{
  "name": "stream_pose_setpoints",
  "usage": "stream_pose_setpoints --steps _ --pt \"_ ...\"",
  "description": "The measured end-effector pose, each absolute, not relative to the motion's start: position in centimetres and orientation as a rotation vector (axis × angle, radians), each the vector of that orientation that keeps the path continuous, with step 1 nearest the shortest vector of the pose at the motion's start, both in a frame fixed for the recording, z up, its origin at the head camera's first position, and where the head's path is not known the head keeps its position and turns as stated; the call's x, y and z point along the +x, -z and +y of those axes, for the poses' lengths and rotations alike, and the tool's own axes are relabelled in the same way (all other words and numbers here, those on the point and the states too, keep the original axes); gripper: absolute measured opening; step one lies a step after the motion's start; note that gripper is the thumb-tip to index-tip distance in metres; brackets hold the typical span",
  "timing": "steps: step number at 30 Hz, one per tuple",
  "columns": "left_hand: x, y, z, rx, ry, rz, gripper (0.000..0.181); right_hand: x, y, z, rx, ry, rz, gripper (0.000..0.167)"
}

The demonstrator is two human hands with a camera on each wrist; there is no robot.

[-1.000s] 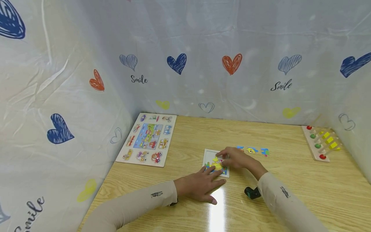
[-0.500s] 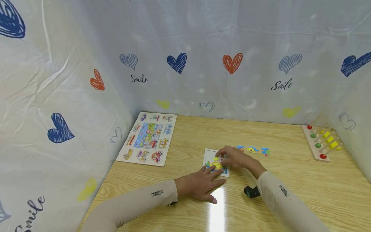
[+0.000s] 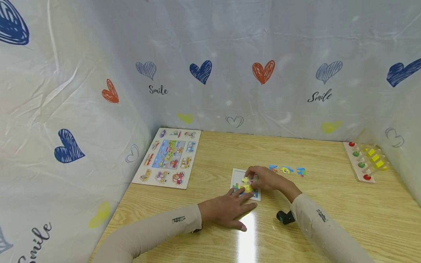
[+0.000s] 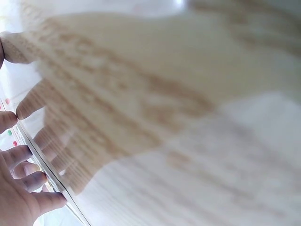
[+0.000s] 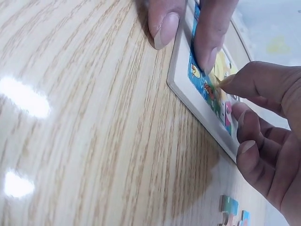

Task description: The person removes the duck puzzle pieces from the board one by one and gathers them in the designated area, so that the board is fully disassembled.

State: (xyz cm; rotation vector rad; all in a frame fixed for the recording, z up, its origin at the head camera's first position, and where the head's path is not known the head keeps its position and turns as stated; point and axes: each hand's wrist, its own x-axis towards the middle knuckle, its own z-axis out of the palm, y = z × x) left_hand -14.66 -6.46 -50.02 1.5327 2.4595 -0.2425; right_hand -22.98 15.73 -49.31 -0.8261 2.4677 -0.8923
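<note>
A small white-framed puzzle board (image 3: 234, 176) lies on the table, its lower part filled with colourful pieces. Spread fingers of my left hand (image 3: 227, 211) rest on the board's lower part; the left wrist view has this hand (image 4: 16, 195) at the board's edge. My right hand (image 3: 265, 178) bends over the board from the right, thumb and forefinger pinching a yellow piece (image 3: 245, 180). In the right wrist view the right hand (image 5: 277, 136) has its thumb low over the pieces, and the frame's corner (image 5: 176, 77) shows beside the left fingertips. The right fingers partly hide the board.
Several loose puzzle pieces (image 3: 286, 170) lie behind the right hand. At the back left is a large vehicle puzzle board (image 3: 190, 175). A wooden peg stand (image 3: 358, 166) with red and green beads is at the right. A black object (image 3: 284, 218) sits by the right sleeve.
</note>
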Motion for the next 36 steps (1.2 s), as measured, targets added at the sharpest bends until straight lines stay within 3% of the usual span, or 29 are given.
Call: stream_pose_setpoints --steps 36 --pt "-13.97 49.71 -6.62 1.468 0.215 2.469 0.078 -23.0 49.38 15.41 -0.879 1.027 2.409 0.016"
